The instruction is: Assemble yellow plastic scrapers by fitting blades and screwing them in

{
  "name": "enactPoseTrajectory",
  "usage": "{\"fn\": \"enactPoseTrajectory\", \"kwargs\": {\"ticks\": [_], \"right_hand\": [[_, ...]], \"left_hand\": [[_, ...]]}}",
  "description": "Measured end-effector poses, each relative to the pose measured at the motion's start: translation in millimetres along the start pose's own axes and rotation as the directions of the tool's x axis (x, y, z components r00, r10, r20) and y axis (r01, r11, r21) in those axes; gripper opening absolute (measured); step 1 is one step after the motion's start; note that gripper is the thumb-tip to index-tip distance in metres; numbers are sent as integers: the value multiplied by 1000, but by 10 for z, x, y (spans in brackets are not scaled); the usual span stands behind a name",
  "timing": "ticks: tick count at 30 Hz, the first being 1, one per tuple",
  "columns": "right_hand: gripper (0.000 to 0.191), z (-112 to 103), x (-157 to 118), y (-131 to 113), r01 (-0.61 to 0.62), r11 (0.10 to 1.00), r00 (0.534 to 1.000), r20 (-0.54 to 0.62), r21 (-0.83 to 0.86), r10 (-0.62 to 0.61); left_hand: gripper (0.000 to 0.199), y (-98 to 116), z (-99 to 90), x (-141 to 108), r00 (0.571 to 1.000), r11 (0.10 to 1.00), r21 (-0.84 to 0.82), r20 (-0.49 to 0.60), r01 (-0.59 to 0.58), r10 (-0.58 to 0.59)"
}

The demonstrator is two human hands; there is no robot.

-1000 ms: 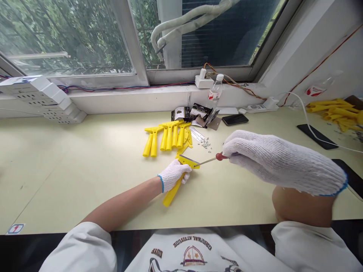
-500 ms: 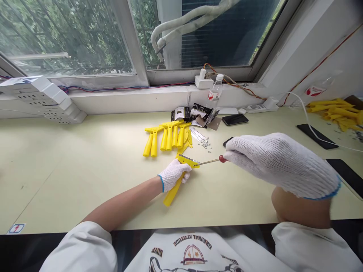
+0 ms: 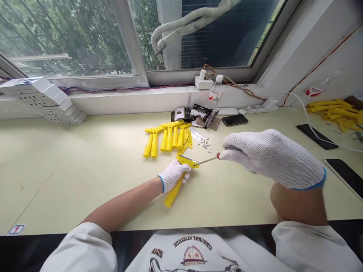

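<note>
Pale workbench (image 3: 85, 166), loose screws (image 3: 205, 143); left hand (image 3: 172, 175) grips yellow scraper (image 3: 172, 196), right hand (image 3: 272, 158) pinches screwdriver (image 3: 207, 161)

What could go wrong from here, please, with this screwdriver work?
The screwdriver in the right hand could slip off the yellow plastic scraper toward the left hand, which grips close to its tip. The small loose screws nearby could also get knocked and scattered, and the knitted gloves may make them hard to pick up.
</note>
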State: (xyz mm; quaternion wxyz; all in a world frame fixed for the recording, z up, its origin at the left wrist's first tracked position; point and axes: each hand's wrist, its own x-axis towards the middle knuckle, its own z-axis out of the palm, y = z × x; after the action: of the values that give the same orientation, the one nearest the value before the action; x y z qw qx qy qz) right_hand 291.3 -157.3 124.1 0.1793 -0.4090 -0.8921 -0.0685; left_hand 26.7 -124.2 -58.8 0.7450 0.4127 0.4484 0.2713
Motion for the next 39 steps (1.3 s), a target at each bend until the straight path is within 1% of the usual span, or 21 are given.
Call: {"fn": "enactPoseTrajectory", "kwargs": {"ticks": [2,4,6,7,8,11,13,16,17,19,21,22,23,24,25,26,28,29,31,35,39], "right_hand": [[20,1,17,1,18,1000,1000,13,-13,-18],[13,-13,27,2,101,986,993,40,131,-107],[19,-28,26,1,195,945,975,49,261,-215],[20,-32,21,-2,225,938,969,44,264,-244],[19,-32,14,-7,229,946,969,37,231,-244],[15,-19,-9,-40,182,982,983,13,54,-183],[22,-4,-16,-75,140,988,990,-16,-65,-142],[33,24,-12,-138,84,983,995,-32,-163,-90],[35,35,-9,-158,37,982,999,-32,-188,-43],[40,51,-5,-186,-117,962,993,-24,-245,114],[40,53,-4,-184,-279,918,959,-32,-283,281],[36,46,-4,-167,-317,912,947,-30,-260,320],[31,33,-5,-137,-306,930,950,-9,-201,311],[24,16,-5,-96,-251,962,967,20,-107,255],[19,-3,-6,-46,-161,987,986,46,11,161],[16,-23,-7,8,-63,990,996,68,126,55],[23,-56,-13,110,73,959,989,106,274,-105],[25,-67,-18,148,98,950,984,117,298,-138],[24,-74,-36,184,95,958,983,125,272,-133],[17,-45,-81,129,34,982,994,94,184,-52],[25,-12,-98,47,-38,996,989,147,82,25]], "left_hand": [[30,-2,-1,0,1000,1000,0,-3,1,-1],[29,-3,-3,-1,1000,1000,-8,-1,5,-5],[29,-5,-6,-1,1000,1000,-17,1,6,-6],[29,-6,-7,0,1000,1000,-20,0,6,-6],[29,-7,-8,2,1000,1000,-21,0,6,-6],[31,-10,-12,9,1000,1000,-13,4,3,-3],[31,-14,-13,12,1000,1000,-8,8,-4,4],[32,-17,-10,13,1000,1000,-10,7,-19,19],[31,-17,-8,11,1000,1000,-13,6,-21,21],[32,-13,-5,7,1000,1000,-18,1,-18,18],[32,-7,-2,1,1000,1000,-21,-1,-14,14],[32,-3,-1,-2,1000,1000,-21,0,-11,11],[32,1,0,-5,1000,1000,-21,1,-8,8],[31,5,2,-9,1000,1000,-22,-1,-5,5],[30,8,4,-12,1000,1000,-22,-3,-2,2],[30,11,6,-14,1000,1000,-23,-6,1,-1],[29,16,12,-17,1000,1000,-25,-13,2,-2],[30,18,15,-17,1000,1000,-25,-15,1,-1],[30,20,21,-15,1000,1000,-24,-20,3,-3],[30,28,28,-11,999,1000,-20,-51,9,-10],[29,30,24,-7,999,1000,-10,-48,4,-4]]}}
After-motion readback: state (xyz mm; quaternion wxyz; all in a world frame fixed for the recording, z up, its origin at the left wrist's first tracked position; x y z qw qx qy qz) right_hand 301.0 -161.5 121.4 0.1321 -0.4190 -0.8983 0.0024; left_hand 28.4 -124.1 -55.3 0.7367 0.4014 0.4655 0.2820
